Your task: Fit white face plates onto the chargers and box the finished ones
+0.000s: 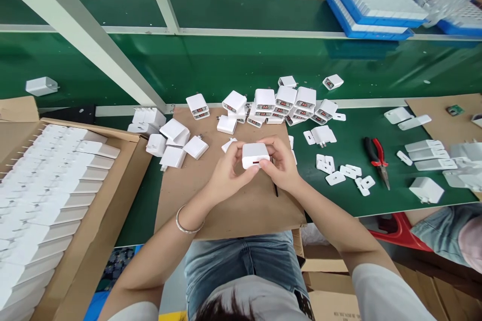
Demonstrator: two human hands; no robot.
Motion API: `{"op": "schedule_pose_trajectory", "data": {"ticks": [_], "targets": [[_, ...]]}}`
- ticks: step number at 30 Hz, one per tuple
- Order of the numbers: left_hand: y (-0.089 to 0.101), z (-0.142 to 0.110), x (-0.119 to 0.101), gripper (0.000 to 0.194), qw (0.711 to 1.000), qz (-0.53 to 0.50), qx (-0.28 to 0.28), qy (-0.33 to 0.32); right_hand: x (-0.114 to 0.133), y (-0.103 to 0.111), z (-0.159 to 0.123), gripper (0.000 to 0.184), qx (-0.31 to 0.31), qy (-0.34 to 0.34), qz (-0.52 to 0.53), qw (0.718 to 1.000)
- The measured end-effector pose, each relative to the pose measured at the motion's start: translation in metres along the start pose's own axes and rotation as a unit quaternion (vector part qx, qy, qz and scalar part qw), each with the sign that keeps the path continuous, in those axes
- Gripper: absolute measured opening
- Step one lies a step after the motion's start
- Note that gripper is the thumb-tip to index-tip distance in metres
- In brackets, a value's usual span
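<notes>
Between my two hands, above the cardboard sheet (218,210), is a white charger (254,154) with a dark slot in the side facing me. My left hand (229,168) grips its left side, thumb along the front lower edge. The fingers of my right hand (280,163) close on its right side. A thin dark tool (275,188) shows below my right hand; whether that hand holds it I cannot tell. Beyond my hands stand stacked white charger housings (265,100) with open ends. Loose white chargers (175,133) lie left of them, and small white end plates (335,177) to the right.
A cardboard box (124,180) packed with rows of white chargers stands at the left. Red-and-black pliers (377,160) lie on the green table (350,148). A slanted white post (98,45) rises at the left. Blue trays (371,7) sit on the shelf; another person's leg (437,228) shows at the right.
</notes>
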State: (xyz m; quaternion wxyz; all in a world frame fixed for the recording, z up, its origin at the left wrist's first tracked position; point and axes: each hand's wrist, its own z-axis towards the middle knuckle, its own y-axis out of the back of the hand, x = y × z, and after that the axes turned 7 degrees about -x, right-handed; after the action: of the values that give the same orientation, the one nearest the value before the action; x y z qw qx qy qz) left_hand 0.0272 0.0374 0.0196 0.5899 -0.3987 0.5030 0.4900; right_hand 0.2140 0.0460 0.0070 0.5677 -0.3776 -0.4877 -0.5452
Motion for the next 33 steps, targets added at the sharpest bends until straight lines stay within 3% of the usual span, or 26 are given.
{"op": "schedule_pose_trajectory", "data": {"ticks": [4,11,14,17,19,21,23,25,27,29,31,33], "targets": [[-0.002,-0.001,-0.001,0.039,1.000,-0.004,0.001,0.016,-0.001,0.000,-0.001,0.042,0.018,0.022,0.005,1.000],[0.001,0.002,0.003,0.038,0.995,-0.078,0.022,0.056,-0.001,-0.001,0.003,0.038,0.012,-0.014,0.003,1.000],[0.003,0.004,0.001,0.037,0.993,-0.085,0.049,0.065,0.002,0.002,0.007,0.036,0.027,-0.012,-0.044,0.999],[0.003,0.004,0.001,0.037,0.993,-0.079,0.044,0.074,0.016,0.007,0.004,0.037,0.041,0.021,-0.178,0.983],[0.003,0.003,0.003,0.040,0.993,-0.085,0.017,0.082,0.030,0.016,0.003,0.045,-0.008,0.083,-0.276,0.958],[0.004,0.001,0.004,0.043,0.991,-0.102,-0.009,0.090,0.042,0.036,0.010,0.045,-0.100,0.136,-0.318,0.933],[0.005,0.000,0.005,0.045,0.987,-0.124,-0.021,0.096,0.046,0.067,0.035,0.035,-0.203,0.138,-0.322,0.915],[0.006,-0.001,0.005,0.046,0.984,-0.140,-0.030,0.103,0.038,0.105,0.078,0.033,-0.284,0.121,-0.338,0.889],[0.006,-0.001,0.005,0.046,0.982,-0.150,-0.041,0.109,0.019,0.141,0.130,0.038,-0.303,0.068,-0.381,0.871],[0.006,-0.002,0.005,0.047,0.981,-0.147,-0.052,0.113,-0.006,0.168,0.176,0.049,-0.227,-0.044,-0.450,0.862],[0.006,-0.002,0.006,0.047,0.983,-0.128,-0.057,0.115,-0.030,0.183,0.208,0.068,-0.115,-0.183,-0.517,0.828],[0.006,-0.003,0.007,0.045,0.987,-0.097,-0.058,0.117,-0.049,0.188,0.224,0.074,-0.070,-0.230,-0.537,0.808]]}}
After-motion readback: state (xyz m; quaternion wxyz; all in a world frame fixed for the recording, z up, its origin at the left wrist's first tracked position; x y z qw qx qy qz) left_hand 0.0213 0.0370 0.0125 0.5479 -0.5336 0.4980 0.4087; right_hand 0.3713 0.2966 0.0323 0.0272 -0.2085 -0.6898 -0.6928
